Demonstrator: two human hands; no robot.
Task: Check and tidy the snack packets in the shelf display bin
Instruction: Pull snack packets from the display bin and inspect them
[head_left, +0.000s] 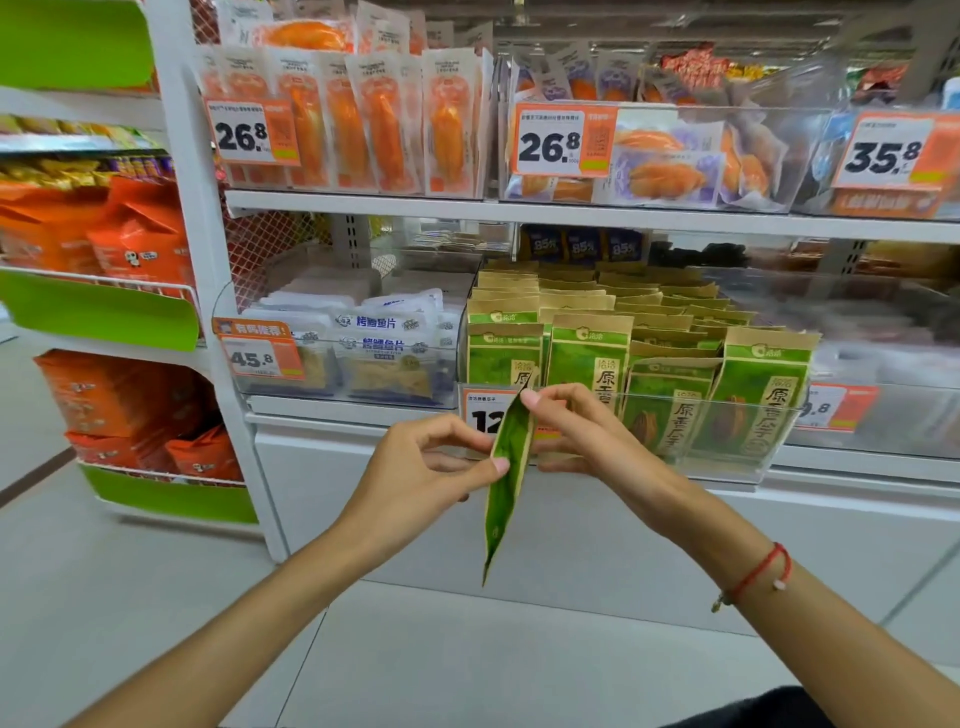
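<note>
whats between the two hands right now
In the head view, a green snack packet seen edge-on hangs between them: the left hand pinches its left edge and the right hand pinches its top, in front of the clear display bin.

Bright, even store light; wide-angle bending at the edges, slight softness, glare on the clear bin (727, 457).

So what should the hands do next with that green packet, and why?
Probably turn the green packet face-on and slide it back into the clear bin. Both the left hand and the right hand pinch it edge-on in front of the shelf, out of the bin, while the other green packets stand upright in rows facing forward.
</note>
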